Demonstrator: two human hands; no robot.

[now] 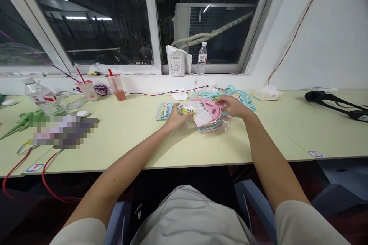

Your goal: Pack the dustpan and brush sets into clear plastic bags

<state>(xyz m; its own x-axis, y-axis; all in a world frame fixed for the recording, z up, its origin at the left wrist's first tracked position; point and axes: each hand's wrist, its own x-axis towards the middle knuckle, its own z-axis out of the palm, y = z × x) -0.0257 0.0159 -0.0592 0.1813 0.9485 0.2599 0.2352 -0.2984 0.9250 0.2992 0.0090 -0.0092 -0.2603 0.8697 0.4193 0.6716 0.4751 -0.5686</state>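
A pink hand brush (pixel 215 111) with pale bristles is held between my two hands, just above the table. At its handle end, my right hand (pixel 230 106) pinches the pink grip. The fingers of my left hand (pixel 176 118) close on the bristle end, by a yellow label (pixel 186 110). Clear plastic wrapping and more pink and blue pieces (pixel 211 127) show just under the brush. Beside my left hand lies a flat blue packet (pixel 164 111) with a printed card. Behind my right hand is a pile of light-blue wrapped brush sets (pixel 238 95), partly hidden.
Two drink cups with straws (pixel 116 87) and a large water bottle (pixel 43 97) stand at left. A small bottle (pixel 202 60) and white package (pixel 176 61) sit on the sill. Tissues (pixel 268 93) and a black strap-like device (pixel 336 103) lie right. Red cables (pixel 46 176) hang over the edge.
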